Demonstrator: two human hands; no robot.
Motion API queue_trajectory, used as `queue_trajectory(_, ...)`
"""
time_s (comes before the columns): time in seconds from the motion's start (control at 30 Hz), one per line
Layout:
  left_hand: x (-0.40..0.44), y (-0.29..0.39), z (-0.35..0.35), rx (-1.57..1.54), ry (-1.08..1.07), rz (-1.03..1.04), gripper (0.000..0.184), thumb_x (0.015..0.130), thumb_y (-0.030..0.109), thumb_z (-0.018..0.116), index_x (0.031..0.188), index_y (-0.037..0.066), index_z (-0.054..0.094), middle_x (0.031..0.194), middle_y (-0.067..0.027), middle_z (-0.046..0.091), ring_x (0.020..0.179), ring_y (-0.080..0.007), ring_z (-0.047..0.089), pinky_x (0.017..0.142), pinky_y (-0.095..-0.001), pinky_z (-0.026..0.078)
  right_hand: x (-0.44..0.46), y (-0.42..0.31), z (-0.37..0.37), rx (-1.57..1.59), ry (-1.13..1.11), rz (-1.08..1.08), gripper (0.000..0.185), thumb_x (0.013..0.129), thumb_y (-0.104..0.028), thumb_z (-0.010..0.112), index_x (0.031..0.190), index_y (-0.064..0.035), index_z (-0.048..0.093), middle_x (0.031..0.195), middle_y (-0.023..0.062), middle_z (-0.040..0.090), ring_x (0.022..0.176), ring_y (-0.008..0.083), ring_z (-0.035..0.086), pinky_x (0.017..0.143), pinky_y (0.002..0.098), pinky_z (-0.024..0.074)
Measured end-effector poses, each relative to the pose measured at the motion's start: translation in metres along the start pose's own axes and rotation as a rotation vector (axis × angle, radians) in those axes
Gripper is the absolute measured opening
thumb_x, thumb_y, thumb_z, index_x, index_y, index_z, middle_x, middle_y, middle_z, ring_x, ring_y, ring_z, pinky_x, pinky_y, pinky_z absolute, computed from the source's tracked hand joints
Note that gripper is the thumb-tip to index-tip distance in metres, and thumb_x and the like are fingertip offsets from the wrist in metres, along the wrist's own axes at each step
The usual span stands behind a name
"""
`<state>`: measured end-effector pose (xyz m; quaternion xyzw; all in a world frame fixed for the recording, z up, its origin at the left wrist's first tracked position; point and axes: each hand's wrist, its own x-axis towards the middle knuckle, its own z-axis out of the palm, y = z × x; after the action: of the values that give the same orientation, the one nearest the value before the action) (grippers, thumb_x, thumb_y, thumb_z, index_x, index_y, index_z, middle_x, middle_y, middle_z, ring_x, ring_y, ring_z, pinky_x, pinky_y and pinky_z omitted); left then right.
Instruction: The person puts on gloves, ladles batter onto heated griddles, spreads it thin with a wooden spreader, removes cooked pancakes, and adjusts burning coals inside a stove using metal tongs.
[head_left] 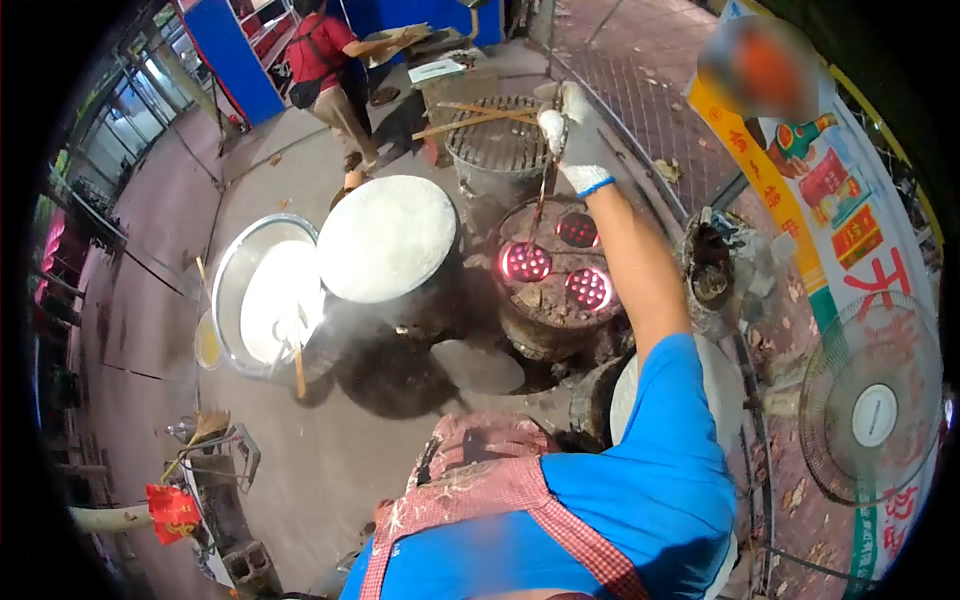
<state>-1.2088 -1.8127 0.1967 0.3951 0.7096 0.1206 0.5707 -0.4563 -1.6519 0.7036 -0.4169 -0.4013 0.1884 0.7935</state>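
My right hand (575,138), in a white glove with a blue cuff, is stretched forward and closed on a thin metal rod (541,200). The rod reaches down to a round stove (548,325) with glowing, holed coal briquettes (526,262). Just beyond the stove stands a second one, topped by a round grate (497,135) with wooden sticks (470,122) across it. My left hand is not in the frame.
Left of the stove are a large round white-topped pot (388,240) and a metal basin (235,300) of white material. A person in a red shirt (318,50) stands at the back. A standing fan (870,410) and a banner (850,200) are at right.
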Motion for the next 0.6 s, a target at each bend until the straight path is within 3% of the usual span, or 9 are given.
queue_trajectory(0.1, -0.002, 0.011, -0.001, 0.005, -0.014, 0.004, 0.029, 0.08, 0.017, 0.059, 0.102, -0.002, 0.058, 0.079, -0.0131, 0.062, 0.067, -0.023, 0.06, 0.057, -0.0351, 0.048, -0.006, -0.027, 0.013, -0.187, -0.027, -0.167, 0.017, 0.088, -0.017, 0.046, 0.094, -0.0043, 0.054, 0.066, 0.0002, 0.048, 0.044, 0.0079, 0.039, 0.04, 0.0195, 0.0306)
queue_trajectory(0.13, -0.003, 0.012, -0.002, 0.006, -0.014, 0.003, 0.03, 0.08, 0.017, 0.058, 0.102, -0.002, 0.058, 0.079, -0.0132, 0.062, 0.067, -0.0231, 0.06, 0.057, -0.0351, 0.048, 0.0, -0.043, 0.02, 0.27, 0.142, 0.09, 0.019, 0.091, -0.023, 0.045, 0.087, -0.0072, 0.054, 0.059, -0.0012, 0.043, 0.04, 0.0082, 0.035, 0.038, 0.0209, 0.0268)
queue_trajectory(0.17, -0.003, 0.014, -0.005, 0.013, -0.019, 0.005, 0.03, 0.08, 0.017, 0.058, 0.103, -0.002, 0.058, 0.079, -0.0133, 0.062, 0.067, -0.0231, 0.06, 0.057, -0.0351, 0.048, -0.002, -0.057, 0.014, 0.164, 0.023, -0.039, 0.023, 0.093, -0.028, 0.045, 0.08, -0.0099, 0.053, 0.052, -0.0016, 0.04, 0.038, 0.0088, 0.034, 0.037, 0.0218, 0.0268)
queue_trajectory(0.2, -0.003, 0.015, -0.006, 0.02, -0.023, 0.004, 0.03, 0.08, 0.017, 0.058, 0.103, -0.003, 0.058, 0.079, -0.0134, 0.062, 0.067, -0.0232, 0.06, 0.057, -0.0351, 0.048, 0.001, -0.072, 0.005, 0.147, -0.062, -0.107, 0.012, 0.088, -0.021, 0.05, 0.082, -0.0103, 0.053, 0.057, -0.0023, 0.043, 0.043, 0.0076, 0.038, 0.039, 0.0213, 0.0297)
queue_trajectory(0.3, -0.003, 0.02, -0.004, 0.044, -0.048, 0.003, 0.03, 0.08, 0.017, 0.058, 0.103, -0.003, 0.057, 0.08, -0.0137, 0.062, 0.067, -0.0233, 0.06, 0.057, -0.0351, 0.048, 0.031, -0.104, -0.012, -0.422, 0.003, -0.457, 0.017, 0.089, -0.018, 0.044, 0.082, -0.0051, 0.052, 0.053, 0.0021, 0.045, 0.04, 0.012, 0.041, 0.038, 0.0236, 0.0326)
queue_trajectory(0.33, -0.001, 0.021, -0.002, 0.05, -0.057, 0.006, 0.031, 0.08, 0.017, 0.058, 0.104, -0.003, 0.057, 0.08, -0.0139, 0.062, 0.067, -0.0234, 0.06, 0.057, -0.0351, 0.048, 0.044, -0.103, -0.023, 0.235, -0.128, -0.111, 0.035, 0.094, -0.041, 0.035, 0.073, -0.0158, 0.046, 0.045, -0.005, 0.035, 0.033, 0.0084, 0.034, 0.031, 0.0234, 0.0253)
queue_trajectory(0.47, 0.001, 0.028, 0.009, 0.076, -0.096, 0.028, 0.031, 0.081, 0.017, 0.058, 0.105, -0.003, 0.057, 0.081, -0.0143, 0.062, 0.068, -0.0236, 0.061, 0.057, -0.0351, 0.049, 0.012, -0.14, -0.012, 0.08, 0.039, -0.084, 0.025, 0.094, -0.029, 0.039, 0.073, -0.0147, 0.044, 0.048, -0.0042, 0.036, 0.035, 0.0082, 0.035, 0.032, 0.025, 0.0242)
queue_trajectory(0.57, 0.004, 0.044, 0.014, 0.079, -0.126, 0.057, 0.032, 0.081, 0.017, 0.057, 0.105, -0.003, 0.056, 0.082, -0.0147, 0.062, 0.068, -0.0238, 0.061, 0.057, -0.0352, 0.049, 0.008, -0.12, -0.025, -0.884, 0.211, -0.904, 0.019, 0.092, -0.021, 0.041, 0.077, -0.0118, 0.047, 0.053, -0.0021, 0.041, 0.04, 0.0085, 0.039, 0.034, 0.0228, 0.0272)
queue_trajectory(0.6, 0.005, 0.05, 0.014, 0.077, -0.135, 0.05, 0.032, 0.081, 0.017, 0.057, 0.105, -0.003, 0.056, 0.082, -0.0148, 0.062, 0.068, -0.0238, 0.061, 0.057, -0.0352, 0.049, 0.007, -0.118, -0.041, -0.485, 0.055, -0.284, 0.01, 0.087, -0.015, 0.046, 0.083, -0.0079, 0.051, 0.062, 0.001, 0.049, 0.046, 0.0092, 0.044, 0.037, 0.0223, 0.032)
